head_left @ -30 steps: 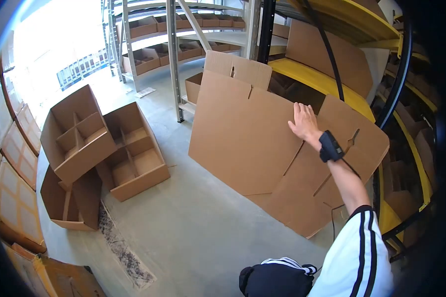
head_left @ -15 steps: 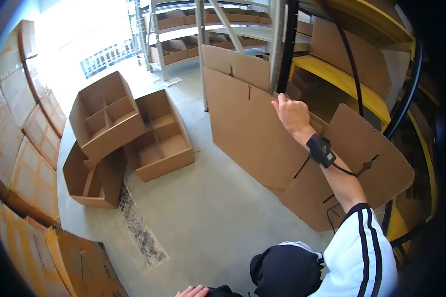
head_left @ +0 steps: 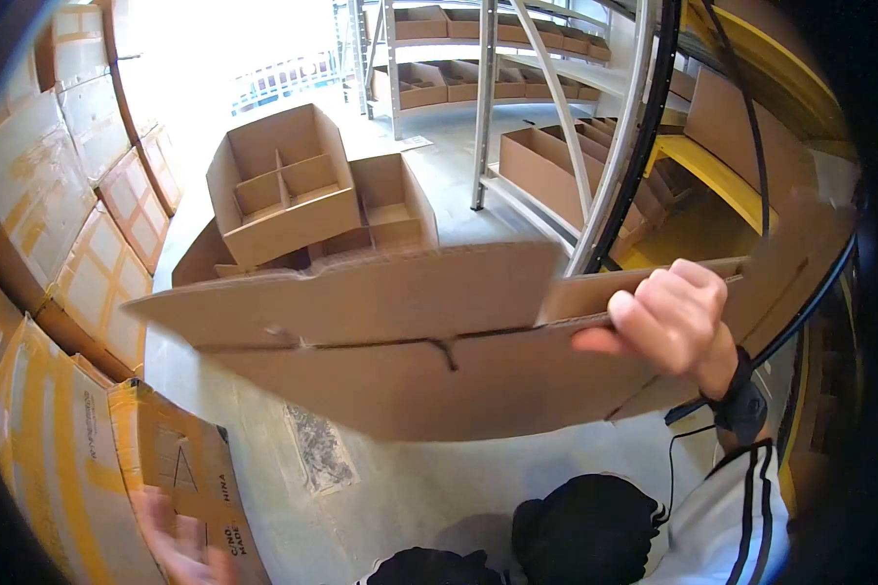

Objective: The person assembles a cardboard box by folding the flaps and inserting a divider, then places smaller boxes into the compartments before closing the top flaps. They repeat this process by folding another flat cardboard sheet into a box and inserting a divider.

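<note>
Gripping cardboard [head_left: 517, 380] by its edge, right hand [head_left: 669, 317] curled

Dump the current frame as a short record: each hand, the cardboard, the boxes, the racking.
right_hand: right hand gripping the upper edge of the cardboard sheet
left_hand: left hand, blurred, holding nothing visible, in view by the taped carton
sheet_state: folded along a crease, with a slit; partly motion-blurred
divided_boxes: top box open, with crossed dividers, tilted on others beyond the sheet
racking: grey metal rack with boxes; yellow shelf on the right
right_wrist: black device
</note>
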